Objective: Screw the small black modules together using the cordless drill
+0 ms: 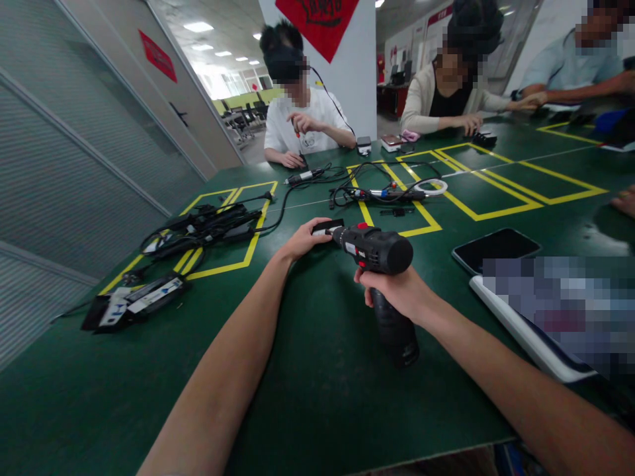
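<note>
My right hand (397, 291) is wrapped round the grip of a black cordless drill (381, 254) with red trim, its nose pointing left. My left hand (302, 239) rests on the green table (307, 370) with fingers pinched on a small black block with a white label (326, 227), held right at the drill's tip. Both forearms reach in from the bottom edge.
Black power adapters and tangled cables (208, 225) lie at left, labelled black units (139, 301) nearer. A dark phone (496, 248) and a white tray (530, 337) sit at right. Tools and cords (387, 193) lie mid-table. Three people sit at the far side.
</note>
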Demonstrator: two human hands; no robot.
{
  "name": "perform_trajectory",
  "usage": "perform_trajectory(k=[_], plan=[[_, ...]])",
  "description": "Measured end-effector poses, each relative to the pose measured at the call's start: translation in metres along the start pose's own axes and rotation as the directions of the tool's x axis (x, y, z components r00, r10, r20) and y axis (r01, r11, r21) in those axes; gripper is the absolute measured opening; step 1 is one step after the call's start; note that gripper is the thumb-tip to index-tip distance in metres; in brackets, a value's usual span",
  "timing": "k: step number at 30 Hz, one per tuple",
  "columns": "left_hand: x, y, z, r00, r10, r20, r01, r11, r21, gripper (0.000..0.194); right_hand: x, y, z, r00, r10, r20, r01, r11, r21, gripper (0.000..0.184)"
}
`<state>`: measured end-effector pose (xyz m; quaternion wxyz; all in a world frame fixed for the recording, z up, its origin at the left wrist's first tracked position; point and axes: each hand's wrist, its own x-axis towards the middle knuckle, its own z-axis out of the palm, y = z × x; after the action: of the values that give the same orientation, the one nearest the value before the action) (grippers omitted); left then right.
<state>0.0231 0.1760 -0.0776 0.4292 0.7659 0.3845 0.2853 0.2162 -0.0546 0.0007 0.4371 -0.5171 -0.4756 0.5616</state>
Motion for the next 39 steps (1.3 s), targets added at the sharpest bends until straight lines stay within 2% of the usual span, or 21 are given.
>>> perform_trajectory(k=[8,16,39], plan=[[0.004,-0.008,-0.004,0.999,0.018,0.037,-0.018,1.000,-0.002,0.073,0.002,0.002,-0.001,1.000,-0.003,0.008,0.003,1.000,-0.008,0.008],[0.002,-0.002,-0.004,1.000,0.004,0.013,-0.004,0.999,0.044,0.072,0.000,0.000,-0.001,1.000,0.012,-0.004,-0.012,1.000,0.001,0.007],[-0.001,0.002,-0.002,1.000,0.001,0.021,0.000,1.000,-0.011,0.069,0.004,0.008,-0.001,1.000,-0.020,0.006,0.020,1.000,-0.023,0.006]])
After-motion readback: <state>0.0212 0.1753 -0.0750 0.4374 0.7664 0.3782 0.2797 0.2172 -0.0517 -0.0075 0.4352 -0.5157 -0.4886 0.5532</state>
